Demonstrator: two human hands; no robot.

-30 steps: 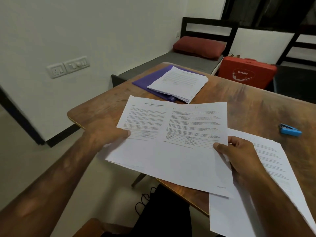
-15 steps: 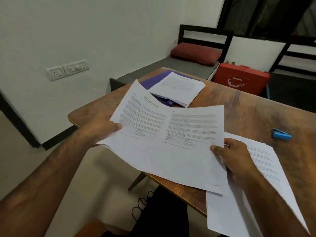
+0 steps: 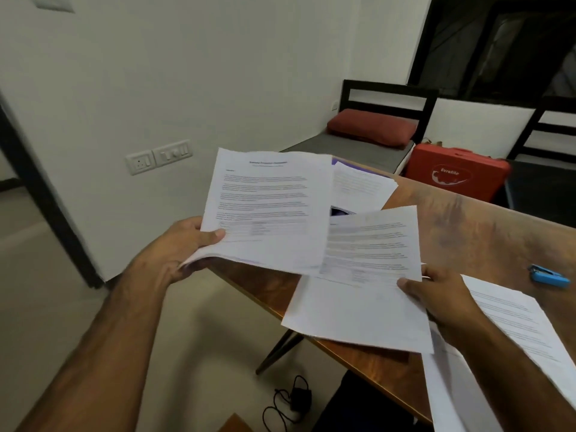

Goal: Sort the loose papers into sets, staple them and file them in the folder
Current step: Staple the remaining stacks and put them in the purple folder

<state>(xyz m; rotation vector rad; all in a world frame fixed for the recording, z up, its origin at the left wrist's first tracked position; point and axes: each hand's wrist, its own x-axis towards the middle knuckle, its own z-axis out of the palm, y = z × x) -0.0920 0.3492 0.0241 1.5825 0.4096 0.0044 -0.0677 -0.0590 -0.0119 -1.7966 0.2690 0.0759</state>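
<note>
The room is dim and evenly lit, with no hard shadows. The white wall (image 3: 187,73) left of the table (image 3: 467,232) reads grey-green. The window (image 3: 498,42) beyond the table's far end is black. A soft shadow lies on the floor (image 3: 202,338) under the table's near edge, and the tabletop carries a faint pale sheen toward its far side. Motion blur smears the papers (image 3: 268,207) held over the table's left corner, the left hand (image 3: 174,244) gripping them, and the sheet (image 3: 364,275) gripped by the right hand (image 3: 436,304); their print is unreadable. Wide-angle distortion tilts the door frame (image 3: 46,198) left of the table and stretches the forearms (image 3: 93,353) along the bottom edge.
</note>
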